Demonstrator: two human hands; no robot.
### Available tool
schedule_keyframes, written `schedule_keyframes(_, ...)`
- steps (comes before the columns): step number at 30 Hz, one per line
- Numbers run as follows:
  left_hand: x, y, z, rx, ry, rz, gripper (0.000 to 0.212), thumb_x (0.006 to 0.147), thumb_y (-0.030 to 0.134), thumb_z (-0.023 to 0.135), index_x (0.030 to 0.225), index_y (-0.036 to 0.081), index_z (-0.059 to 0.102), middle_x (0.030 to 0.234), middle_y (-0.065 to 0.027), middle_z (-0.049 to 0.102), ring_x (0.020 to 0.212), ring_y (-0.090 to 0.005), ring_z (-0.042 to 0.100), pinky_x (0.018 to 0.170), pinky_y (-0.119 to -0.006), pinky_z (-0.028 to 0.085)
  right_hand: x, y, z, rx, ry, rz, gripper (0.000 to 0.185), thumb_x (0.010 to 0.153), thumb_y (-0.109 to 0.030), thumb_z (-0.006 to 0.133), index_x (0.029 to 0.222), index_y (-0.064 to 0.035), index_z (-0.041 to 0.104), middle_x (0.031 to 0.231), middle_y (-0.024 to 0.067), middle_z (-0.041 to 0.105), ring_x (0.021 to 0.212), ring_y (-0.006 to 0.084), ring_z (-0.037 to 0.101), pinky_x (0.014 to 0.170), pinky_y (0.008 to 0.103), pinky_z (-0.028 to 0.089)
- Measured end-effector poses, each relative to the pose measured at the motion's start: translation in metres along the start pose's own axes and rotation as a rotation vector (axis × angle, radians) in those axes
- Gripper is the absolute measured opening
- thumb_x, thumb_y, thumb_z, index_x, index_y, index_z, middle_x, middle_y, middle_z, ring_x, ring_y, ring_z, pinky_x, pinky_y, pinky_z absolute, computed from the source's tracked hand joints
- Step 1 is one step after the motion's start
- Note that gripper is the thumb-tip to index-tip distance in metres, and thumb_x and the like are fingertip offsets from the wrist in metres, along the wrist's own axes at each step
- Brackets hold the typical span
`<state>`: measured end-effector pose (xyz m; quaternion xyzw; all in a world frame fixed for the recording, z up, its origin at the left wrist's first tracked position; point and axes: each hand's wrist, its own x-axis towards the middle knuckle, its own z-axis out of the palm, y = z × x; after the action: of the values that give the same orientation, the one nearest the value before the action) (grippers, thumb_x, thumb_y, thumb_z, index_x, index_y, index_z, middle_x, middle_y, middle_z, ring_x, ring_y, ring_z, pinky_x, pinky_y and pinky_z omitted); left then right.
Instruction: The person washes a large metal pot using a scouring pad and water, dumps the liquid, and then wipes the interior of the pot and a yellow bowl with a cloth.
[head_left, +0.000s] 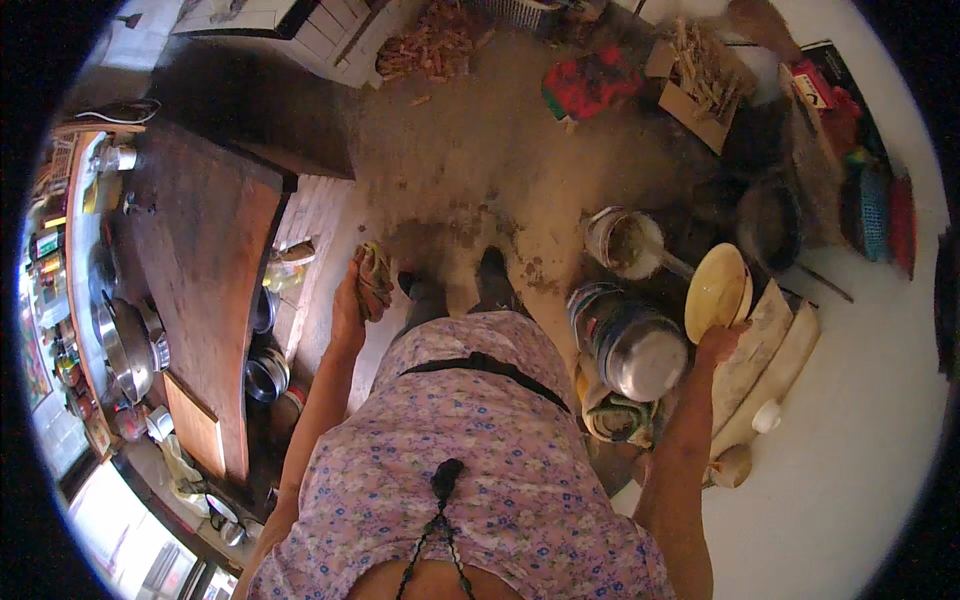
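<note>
A crumpled greenish-brown cloth (374, 283) is bunched in my left hand (349, 300), held out over the floor beside my legs. With my right hand (721, 343) I grip the near rim of a pale yellow plate (714, 292). A second rim shows behind it, perhaps another plate. Just left of that hand stands a large shiny metal pot (643, 357) with more vessels against it. Beyond the pot is a whitish bucket (626, 241) with something murky inside, and a handle or stick leans from it towards the plate.
At left runs a wooden table (202, 217), with a metal basin (129, 349) and a wooden board (196, 420) on it. Metal pots (266, 373) sit beneath its edge. Ahead lie a red cloth (592, 81), a cardboard box of sticks (701, 94) and a pile of wood chips (427, 46).
</note>
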<state>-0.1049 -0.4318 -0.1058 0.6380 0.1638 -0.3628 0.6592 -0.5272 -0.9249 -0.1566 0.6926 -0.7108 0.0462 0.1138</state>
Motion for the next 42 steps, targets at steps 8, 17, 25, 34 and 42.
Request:
schedule_keyframes(8, 0.008, 0.036, -0.024, 0.41, 0.094, 0.285, 0.046, 0.097, 0.041, 0.042, 0.112, 0.002, 0.062, 0.059, -0.0024, 0.052, 0.048, -0.0097, 0.047, 0.051, -0.024, 0.038, -0.032, -0.099, -0.025, 0.289, -0.233, -0.001, 0.059, 0.085, -0.02, 0.052, 0.139, -0.0036, 0.033, 0.113, 0.0259, 0.06, 0.093, 0.0413, 0.062, 0.077, 0.0503, 0.05)
schedule_keyframes(17, -0.042, 0.127, -0.019, -0.081, 0.043, 0.442, 0.041, 0.095, 0.034, 0.042, 0.105, -0.002, 0.061, 0.079, -0.0095, 0.065, 0.071, -0.0168, 0.059, 0.069, -0.03, 0.046, -0.061, -0.101, 0.095, 0.722, -0.395, 0.074, 0.048, 0.082, -0.01, 0.052, 0.127, 0.0022, 0.042, 0.11, 0.0269, 0.057, 0.076, 0.0396, 0.064, 0.049, 0.049, 0.06)
schedule_keyframes(25, -0.046, 0.094, -0.119, 0.632, 0.085, 0.56, 0.038, 0.094, 0.031, 0.046, 0.105, 0.0, 0.065, 0.095, -0.0147, 0.067, 0.091, -0.0242, 0.062, 0.084, -0.034, 0.046, -0.118, -0.22, 0.039, 0.944, -0.644, 0.046, 0.045, 0.083, -0.01, 0.053, 0.125, 0.004, 0.045, 0.112, 0.0273, 0.056, 0.077, 0.0392, 0.064, 0.046, 0.0482, 0.058)
schedule_keyframes(34, -0.075, 0.071, -0.179, 0.541, 0.241, 0.507, 0.038, 0.092, 0.034, 0.05, 0.093, 0.001, 0.069, 0.084, -0.002, 0.066, 0.08, -0.0168, 0.06, 0.071, -0.041, 0.045, -0.171, -0.314, -0.003, 1.002, -0.897, -0.049, 0.045, 0.085, -0.001, 0.045, 0.13, -0.0035, 0.043, 0.117, 0.0234, 0.055, 0.083, 0.0379, 0.064, 0.05, 0.0496, 0.059)
schedule_keyframes(42, -0.107, 0.111, -0.171, 0.692, 0.432, 0.615, 0.035, 0.095, 0.029, 0.049, 0.102, -0.003, 0.062, 0.089, -0.0178, 0.063, 0.081, -0.0321, 0.058, 0.075, -0.038, 0.046, -0.179, -0.346, 0.029, 1.157, -0.852, -0.402, 0.041, 0.077, 0.001, 0.047, 0.117, 0.0037, 0.053, 0.099, 0.0217, 0.062, 0.071, 0.0342, 0.066, 0.049, 0.0464, 0.058)
